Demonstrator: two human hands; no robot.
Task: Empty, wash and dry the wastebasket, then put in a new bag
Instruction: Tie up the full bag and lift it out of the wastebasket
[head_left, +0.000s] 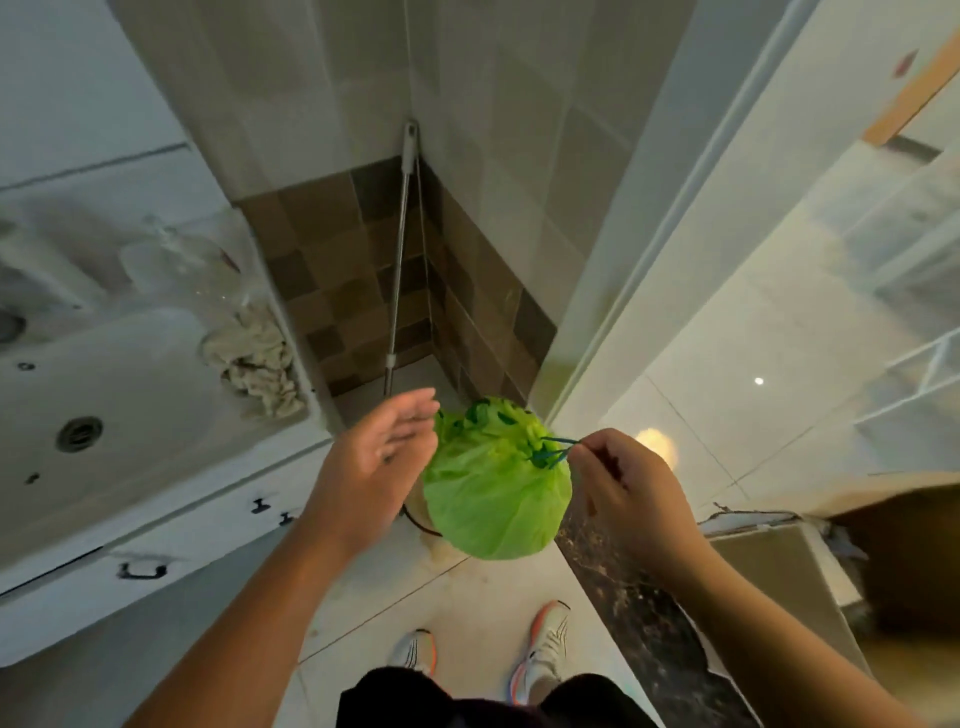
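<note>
A full light-green trash bag (493, 499) hangs in front of me, its top gathered by a dark green drawstring (553, 452). My right hand (623, 483) pinches that drawstring at the bag's right side and carries the bag. My left hand (384, 457) is open with straight fingers just left of the bag's top, apart from it or barely brushing it. Under the bag a bit of the pale wastebasket (423, 519) with a dark rim shows on the floor; most of it is hidden by the bag.
A white sink (104, 405) with a crumpled rag (260, 364) on its counter stands at the left, over white drawers (156, 545). A mop handle (400, 260) leans in the tiled corner. A dark threshold (639, 613) and door frame lie to the right.
</note>
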